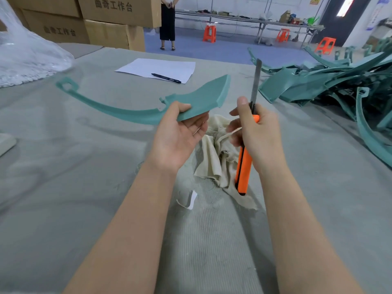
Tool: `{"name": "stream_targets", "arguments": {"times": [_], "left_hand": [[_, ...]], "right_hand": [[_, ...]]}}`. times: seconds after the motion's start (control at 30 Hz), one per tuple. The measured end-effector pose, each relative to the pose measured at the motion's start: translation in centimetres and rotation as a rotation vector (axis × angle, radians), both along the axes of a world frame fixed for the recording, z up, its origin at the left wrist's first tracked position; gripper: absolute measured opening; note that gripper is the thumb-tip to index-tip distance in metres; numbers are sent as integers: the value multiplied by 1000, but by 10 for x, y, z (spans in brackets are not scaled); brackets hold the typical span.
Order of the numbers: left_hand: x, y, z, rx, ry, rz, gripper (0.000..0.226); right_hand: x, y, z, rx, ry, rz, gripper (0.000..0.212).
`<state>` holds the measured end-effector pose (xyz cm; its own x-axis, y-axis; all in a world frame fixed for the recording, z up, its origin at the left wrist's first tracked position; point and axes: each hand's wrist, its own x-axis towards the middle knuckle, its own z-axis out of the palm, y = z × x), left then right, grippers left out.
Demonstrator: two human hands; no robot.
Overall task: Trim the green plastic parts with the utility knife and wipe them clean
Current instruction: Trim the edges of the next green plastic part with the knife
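Note:
My left hand point(180, 132) holds a curved green plastic part point(135, 107) by its wide end, thumb on top and fingers beneath, lifted above the table. The part's thin arm sweeps left and ends in a square loop. My right hand point(254, 136) grips an orange utility knife point(244, 166) upright, its long blade point(255, 81) extended and pointing away from me. The blade stands apart from the part, to its right. A beige cloth point(214, 151) lies crumpled on the table between and under my hands.
A pile of green plastic parts point(331, 81) fills the right side of the grey felt table point(84, 166). A white paper with a black pen point(166, 78) lies ahead. Plastic wrap sits far left, cardboard boxes behind. A person stands in the background near orange stools.

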<state>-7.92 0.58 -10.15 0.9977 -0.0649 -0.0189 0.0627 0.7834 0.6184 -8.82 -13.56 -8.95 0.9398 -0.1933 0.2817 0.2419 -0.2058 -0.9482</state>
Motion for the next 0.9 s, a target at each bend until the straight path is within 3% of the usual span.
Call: {"name": "stream_targets", "arguments": {"times": [0.13, 0.27, 0.37, 0.5, 0.63, 0.77, 0.9], "left_hand": [[1, 1, -1, -130, 28, -13, 18], [1, 2, -1, -237, 14, -60, 28], [-1, 3, 0, -237, 19, -72, 25], [-4, 2, 1, -272, -17, -128, 18], [-6, -1, 1, -268, -44, -179, 30], [-7, 0, 0, -222, -53, -224, 28], [-7, 0, 0, -177, -17, -211, 16]], "right_hand": [[-5, 11, -3, -224, -173, -11, 59], [-12, 24, -8, -370, -311, 12, 42], [-11, 31, -11, -460, -334, 23, 40], [-8, 27, -13, -412, -352, -22, 40], [-2, 17, -13, -338, -354, -119, 55], [4, 3, -12, -283, -311, -201, 59], [12, -9, -11, -291, -265, -269, 59]]}}
